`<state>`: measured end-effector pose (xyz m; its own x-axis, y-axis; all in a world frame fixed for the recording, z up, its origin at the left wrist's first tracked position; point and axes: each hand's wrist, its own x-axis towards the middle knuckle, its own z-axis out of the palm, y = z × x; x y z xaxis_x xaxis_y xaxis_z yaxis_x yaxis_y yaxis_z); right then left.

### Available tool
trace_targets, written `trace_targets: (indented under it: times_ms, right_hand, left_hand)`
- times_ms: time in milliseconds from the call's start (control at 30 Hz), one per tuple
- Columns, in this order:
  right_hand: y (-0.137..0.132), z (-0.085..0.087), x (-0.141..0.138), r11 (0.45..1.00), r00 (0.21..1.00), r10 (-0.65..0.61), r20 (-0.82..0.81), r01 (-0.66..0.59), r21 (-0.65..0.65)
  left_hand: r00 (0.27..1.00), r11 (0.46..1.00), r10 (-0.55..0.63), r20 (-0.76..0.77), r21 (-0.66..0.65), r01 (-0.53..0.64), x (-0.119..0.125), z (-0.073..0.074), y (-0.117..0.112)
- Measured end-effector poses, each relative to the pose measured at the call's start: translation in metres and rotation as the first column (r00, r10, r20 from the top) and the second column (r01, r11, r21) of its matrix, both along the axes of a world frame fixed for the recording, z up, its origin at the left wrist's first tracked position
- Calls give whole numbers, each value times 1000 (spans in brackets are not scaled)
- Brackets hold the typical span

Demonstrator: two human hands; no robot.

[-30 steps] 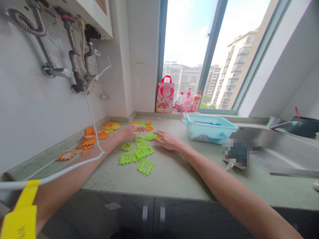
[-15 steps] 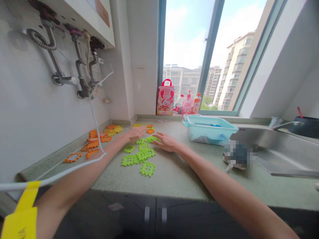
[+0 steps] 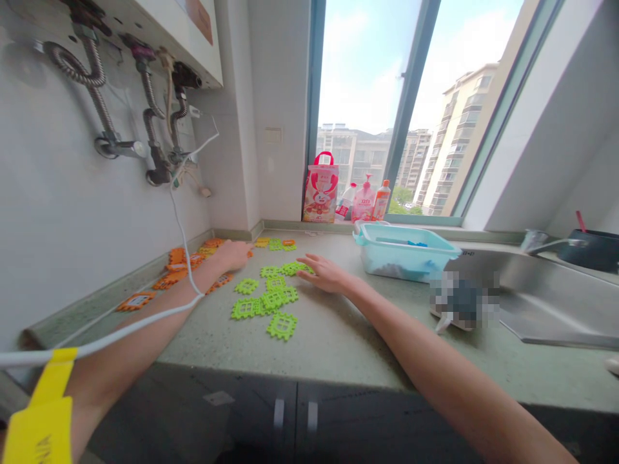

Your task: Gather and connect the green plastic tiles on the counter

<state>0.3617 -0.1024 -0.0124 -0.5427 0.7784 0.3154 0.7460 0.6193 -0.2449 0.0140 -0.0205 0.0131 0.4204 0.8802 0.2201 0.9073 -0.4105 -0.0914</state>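
Note:
My left hand [image 3: 236,254] is low over the back left of the counter, fingers bunched and pointing down. An orange interlocking tile [image 3: 250,253] peeks out at its fingertips; most of that tile is hidden. More orange tiles [image 3: 137,301] lie in a loose pile to the left, partly covered by my left forearm. My right hand [image 3: 322,274] rests open, fingers apart, its fingertips at the edge of a green tile [image 3: 293,267]. Several green tiles with cut-out windows [image 3: 282,325] are spread towards me. Behind them lie a yellow tile [image 3: 262,242] and another green tile [image 3: 275,244].
A light blue basin [image 3: 409,248] stands right of my right hand, beside a steel sink [image 3: 556,303]. A white cable [image 3: 135,322] hangs across my left forearm. A pink bag [image 3: 321,193] and several bottles [image 3: 366,201] line the window sill. A blurred object [image 3: 461,299] sits by the sink.
My left hand has moved left towards the orange pile, and the orange tile that lay near my right fingertips has gone with it. My right hand has hardly moved.

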Motion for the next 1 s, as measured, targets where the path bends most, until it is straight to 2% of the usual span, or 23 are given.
trace_targets:
  times_ms: [100,167,300,400,500,567,667,733,833,1000]
  right_hand:
    - [-1,2,1,1000,1000,-4,13,4,14]
    - [-2,5,0,1000,999,-10,31,10,20]
    - [-5,7,-2,999,999,1,39,-2,37]
    - [-7,6,-2,999,998,6,55,-8,37]
    - [-6,6,0,1000,996,-12,88,10,23]
    - [-4,5,3,1000,995,-16,97,14,20]
    - [-1,6,6,1000,996,-18,85,16,24]
    - [0,6,7,999,997,-19,71,17,30]
    - [0,6,7,1000,998,-7,57,5,30]
    - [-2,6,6,1000,998,12,54,-13,17]
  left_hand:
    - [996,993,69,-48,96,-64,-16,-4,1]
    - [996,988,82,-45,133,-76,-16,-1,-2]
    - [999,986,26,-27,163,-22,13,9,-2]
    - [999,995,-29,-28,98,32,51,14,11]
    - [997,998,-47,-56,-45,44,83,14,33]
    - [997,991,-44,-67,-128,35,95,12,47]
    - [996,985,-60,-65,-164,49,102,5,57]
    - [993,980,-109,-47,-171,99,101,0,54]
    - [984,968,-178,-27,-183,171,99,-2,39]
    - [976,941,-219,5,-262,213,89,12,-3]
